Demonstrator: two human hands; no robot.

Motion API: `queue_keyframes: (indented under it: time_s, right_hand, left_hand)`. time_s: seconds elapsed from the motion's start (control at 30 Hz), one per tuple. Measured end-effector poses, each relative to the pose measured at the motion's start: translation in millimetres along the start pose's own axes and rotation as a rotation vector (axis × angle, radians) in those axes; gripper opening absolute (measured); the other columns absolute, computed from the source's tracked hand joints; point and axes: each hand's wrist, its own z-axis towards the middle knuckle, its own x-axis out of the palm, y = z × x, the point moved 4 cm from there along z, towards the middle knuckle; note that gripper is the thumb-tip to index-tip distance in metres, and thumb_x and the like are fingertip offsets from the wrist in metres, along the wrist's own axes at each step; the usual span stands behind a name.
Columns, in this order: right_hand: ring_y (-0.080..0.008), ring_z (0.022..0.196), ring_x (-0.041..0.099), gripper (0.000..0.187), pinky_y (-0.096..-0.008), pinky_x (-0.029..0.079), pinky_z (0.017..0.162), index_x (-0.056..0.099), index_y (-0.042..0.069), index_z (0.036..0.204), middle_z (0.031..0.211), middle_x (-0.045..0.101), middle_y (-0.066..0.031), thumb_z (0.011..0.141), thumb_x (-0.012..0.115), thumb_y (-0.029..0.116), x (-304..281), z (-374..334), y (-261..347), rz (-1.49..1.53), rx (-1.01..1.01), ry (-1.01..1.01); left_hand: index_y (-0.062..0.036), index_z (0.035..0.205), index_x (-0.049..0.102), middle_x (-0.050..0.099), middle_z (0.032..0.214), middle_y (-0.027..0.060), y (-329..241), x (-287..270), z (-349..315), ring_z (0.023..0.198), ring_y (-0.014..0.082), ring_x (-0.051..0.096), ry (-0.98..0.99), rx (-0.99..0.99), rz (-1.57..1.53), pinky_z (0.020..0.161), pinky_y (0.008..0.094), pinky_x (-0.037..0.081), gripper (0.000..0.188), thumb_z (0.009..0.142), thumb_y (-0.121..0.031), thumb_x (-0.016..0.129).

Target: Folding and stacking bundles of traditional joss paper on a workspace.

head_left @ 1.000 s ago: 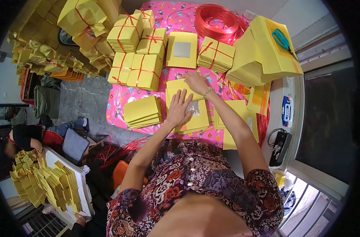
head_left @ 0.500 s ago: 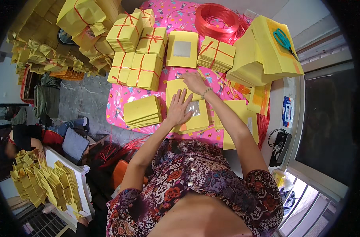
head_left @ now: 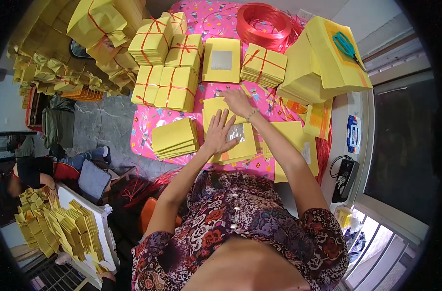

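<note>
My left hand (head_left: pixel 220 133) lies flat, fingers spread, on a small pile of yellow paper (head_left: pixel 248 145) with a shiny silver patch (head_left: pixel 236 132) in its middle. At the pile's far edge, my right hand (head_left: pixel 237 100) has its fingers bent together on the upper part of the yellow paper; its fingertips are partly hidden. A loose stack of yellow paper (head_left: pixel 174 137) sits to the left of the pile. Beyond my hands stands another yellow stack with a silver-grey patch (head_left: pixel 222 60). More yellow sheets (head_left: pixel 290 145) lie under my right forearm.
Yellow bundles tied with red strips (head_left: pixel 176 89) line the far left of the pink patterned table (head_left: pixel 143 119). A red strip coil (head_left: pixel 263 26) stands at the back. Teal scissors (head_left: pixel 344 44) rest on a tall yellow stack (head_left: pixel 311 63). At lower left, a person (head_left: pixel 34 169) works beside a white table (head_left: pixel 68 194).
My hands stay in nearly the same place on the yellow paper. The whole view has shifted very slightly.
</note>
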Motion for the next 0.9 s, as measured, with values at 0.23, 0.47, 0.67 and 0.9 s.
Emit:
queue_keyframes:
  time_s: [0.23, 0.47, 0.67, 0.9]
  right_hand:
    - [-0.0312, 0.105, 0.056, 0.026, -0.0477, 0.040, 0.090, 0.059, 0.011, 0.112, 0.107, 0.061, -0.0115, 0.086, 0.057, 0.013, -14, -9, 9, -0.063, -0.069, -0.207]
    - [-0.0350, 0.087, 0.056, 0.012, -0.0441, 0.047, 0.072, 0.050, 0.005, 0.092, 0.085, 0.053, -0.0136, 0.087, 0.057, 0.013, -30, -81, 32, 0.181, 0.237, -0.210]
    - [-0.0351, 0.082, 0.056, 0.012, -0.0436, 0.046, 0.068, 0.049, 0.004, 0.091, 0.086, 0.053, -0.0140, 0.086, 0.058, 0.009, 1, -106, 15, 0.175, 0.147, -0.294]
    - [-0.0333, 0.088, 0.056, 0.018, -0.0430, 0.048, 0.074, 0.049, 0.005, 0.093, 0.091, 0.053, -0.0132, 0.084, 0.062, 0.013, 3, -107, 12, 0.204, 0.184, -0.193]
  left_hand:
    - [-0.0112, 0.145, 0.032, 0.018, 0.152, 0.0249, -2, -1, 4, 0.140, 0.0464, 0.013, 0.004, 0.001, -0.018, 0.112, 0.0565, 0.016, 0.085, 0.078, -0.056, 0.058]
    - [-0.0118, 0.145, 0.032, 0.018, 0.152, 0.0245, -1, -1, -3, 0.140, 0.0460, 0.012, 0.018, -0.015, -0.011, 0.112, 0.0568, 0.016, 0.088, 0.076, -0.057, 0.060]
    - [-0.0133, 0.146, 0.031, 0.019, 0.152, 0.0242, -5, -1, 0, 0.141, 0.0452, 0.013, 0.009, -0.006, -0.011, 0.113, 0.0549, 0.015, 0.094, 0.070, -0.055, 0.065]
    - [0.0010, 0.145, 0.027, 0.019, 0.151, 0.0255, 4, -2, -16, 0.142, 0.0418, 0.014, -0.013, 0.012, -0.003, 0.114, 0.0529, 0.015, 0.095, 0.075, -0.054, 0.061]
